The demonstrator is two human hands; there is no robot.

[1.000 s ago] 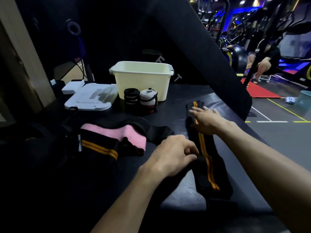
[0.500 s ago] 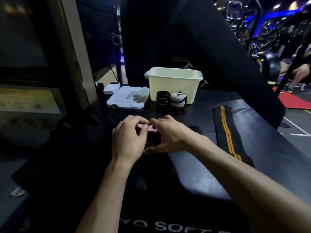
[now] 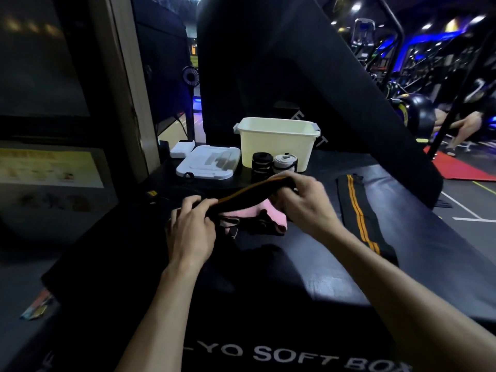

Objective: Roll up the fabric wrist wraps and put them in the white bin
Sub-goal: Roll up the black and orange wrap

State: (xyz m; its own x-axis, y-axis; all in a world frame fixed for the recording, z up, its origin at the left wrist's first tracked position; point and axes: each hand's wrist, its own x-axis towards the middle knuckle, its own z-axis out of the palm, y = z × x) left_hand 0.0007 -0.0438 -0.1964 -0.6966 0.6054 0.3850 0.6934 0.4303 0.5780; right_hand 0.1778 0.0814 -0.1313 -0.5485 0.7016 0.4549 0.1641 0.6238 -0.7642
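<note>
Gripping a black orange-striped wrap at both ends, left hand and right hand pinch it; advise keeping it taut, edges aligned, rolling tightly.

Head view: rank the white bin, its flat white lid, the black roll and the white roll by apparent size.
1. white bin
2. flat white lid, clearly smaller
3. black roll and white roll: these two look about alike, so I won't rank them.
</note>
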